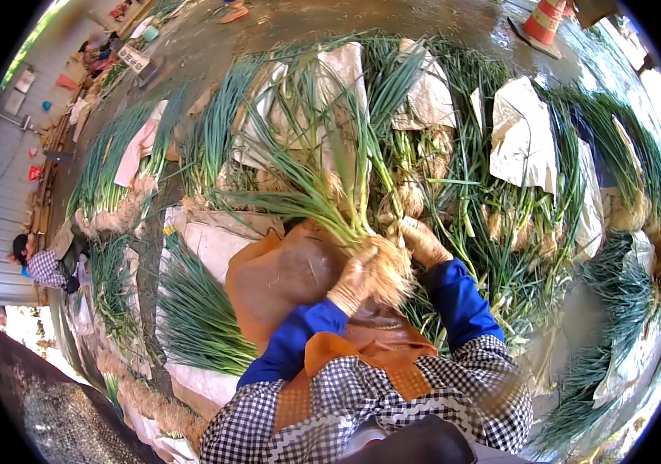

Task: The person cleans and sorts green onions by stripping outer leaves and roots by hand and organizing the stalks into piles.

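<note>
A bunch of long green onions (336,213) with pale, hairy roots lies across the brown apron (284,274), its leaves fanning away to the upper left. My left hand (355,278), in a tan glove, is wrapped round the bunch just above the roots. On the right side of the roots, my right hand (422,241), gloved too, has its fingers bent in at the stalk bases; what they pinch is too small to name. Trimmed-looking green leaves (203,309) lie on pale sacking to the left of my lap.
Rows of onion bunches (118,155) under white sacks (522,135) spread ahead and to both sides. More bunches (597,340) lie at the right. A traffic cone (545,23) stands at the upper right. A person (43,263) sits at the far left.
</note>
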### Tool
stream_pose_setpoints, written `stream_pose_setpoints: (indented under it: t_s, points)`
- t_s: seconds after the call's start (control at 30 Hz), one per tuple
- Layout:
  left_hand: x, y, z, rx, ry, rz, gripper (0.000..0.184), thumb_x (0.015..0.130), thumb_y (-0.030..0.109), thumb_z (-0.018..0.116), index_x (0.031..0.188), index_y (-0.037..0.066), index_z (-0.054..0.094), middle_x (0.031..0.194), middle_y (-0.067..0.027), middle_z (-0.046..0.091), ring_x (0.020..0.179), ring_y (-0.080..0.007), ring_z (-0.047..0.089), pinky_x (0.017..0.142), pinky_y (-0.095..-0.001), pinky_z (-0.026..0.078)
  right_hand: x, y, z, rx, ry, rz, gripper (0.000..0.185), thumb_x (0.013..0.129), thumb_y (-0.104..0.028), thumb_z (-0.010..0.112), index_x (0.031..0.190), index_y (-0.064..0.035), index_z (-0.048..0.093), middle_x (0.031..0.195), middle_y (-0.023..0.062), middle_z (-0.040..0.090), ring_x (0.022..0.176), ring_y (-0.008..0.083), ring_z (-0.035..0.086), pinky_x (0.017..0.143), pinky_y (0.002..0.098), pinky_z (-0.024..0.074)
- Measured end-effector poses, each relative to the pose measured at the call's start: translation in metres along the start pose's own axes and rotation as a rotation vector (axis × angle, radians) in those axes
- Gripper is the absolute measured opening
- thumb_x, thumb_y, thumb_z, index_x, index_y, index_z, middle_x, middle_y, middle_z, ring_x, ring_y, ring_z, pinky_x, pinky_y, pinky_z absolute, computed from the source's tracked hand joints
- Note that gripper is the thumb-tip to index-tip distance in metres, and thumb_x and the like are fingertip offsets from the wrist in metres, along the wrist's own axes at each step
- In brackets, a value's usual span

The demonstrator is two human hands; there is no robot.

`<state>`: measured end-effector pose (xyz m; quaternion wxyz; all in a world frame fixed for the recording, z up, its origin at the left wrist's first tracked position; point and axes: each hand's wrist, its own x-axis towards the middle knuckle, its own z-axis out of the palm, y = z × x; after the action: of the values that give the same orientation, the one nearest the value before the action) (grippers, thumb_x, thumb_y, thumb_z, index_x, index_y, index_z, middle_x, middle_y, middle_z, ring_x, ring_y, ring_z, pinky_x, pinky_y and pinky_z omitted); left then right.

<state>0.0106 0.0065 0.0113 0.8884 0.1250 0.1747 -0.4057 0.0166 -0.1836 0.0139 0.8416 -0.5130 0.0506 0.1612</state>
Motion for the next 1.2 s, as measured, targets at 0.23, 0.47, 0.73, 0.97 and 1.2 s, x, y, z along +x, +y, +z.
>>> stream_pose_setpoints:
  t_s: [0.23,0.47,0.73,0.97,1.2]
  points:
    - [0.003,-0.034,-0.005,0.202,0.207,-0.035,0.023,0.085,0.008,0.054,0.108,0.003,0.054,0.097,-0.0123,0.061,0.085,-0.0245,0.061,0.076,-0.0354,0.052,0.021,0.008,-0.006,-0.573,0.339,-0.092,0.045,0.085,-0.038,0.053,0.112,-0.0028,0.056,0.101,0.0162,0.062,0.098,0.0265,0.057,0.086,0.0335,0.0435]
    - [0.011,-0.034,-0.01,0.092,0.252,0.084,0.02,0.085,0.004,0.05,0.104,0.003,0.056,0.095,-0.0118,0.061,0.088,-0.0243,0.06,0.079,-0.0356,0.052,0.027,-0.006,-0.002,-1.471,0.192,-0.279,0.032,0.086,-0.038,0.049,0.081,-0.0078,0.06,0.076,0.015,0.061,0.078,0.0293,0.061,0.066,0.038,0.0487]
    - [0.008,-0.027,-0.008,0.005,0.138,0.057,0.023,0.085,0.008,0.049,0.107,0.003,0.054,0.095,-0.0156,0.061,0.078,-0.0257,0.061,0.063,-0.0346,0.052,-0.031,-0.011,-0.036,-1.136,0.419,-0.1,0.031,0.087,-0.036,0.053,0.092,-0.0064,0.061,0.077,0.0118,0.062,0.07,0.0229,0.059,0.068,0.0331,0.0479]
    - [-0.013,-0.025,0.023,0.073,0.207,0.104,0.02,0.086,0.004,0.05,0.104,0.006,0.057,0.091,-0.0078,0.062,0.081,-0.0203,0.061,0.076,-0.0335,0.053,0.089,0.029,-0.038,-0.595,0.33,-0.133,0.034,0.08,-0.037,0.063,0.082,-0.0032,0.06,0.073,0.0009,0.061,0.065,0.0123,0.054,0.063,0.0293,0.0451]
    - [-0.015,-0.035,0.008,0.031,0.105,0.068,0.025,0.086,0.007,0.052,0.111,0.005,0.054,0.102,-0.0114,0.059,0.092,-0.025,0.059,0.082,-0.0391,0.05,0.02,-0.02,0.033,-1.065,0.616,-0.012,0.028,0.079,-0.038,0.063,0.084,-0.0101,0.064,0.074,0.0107,0.064,0.066,0.0266,0.062,0.063,0.0352,0.0495]
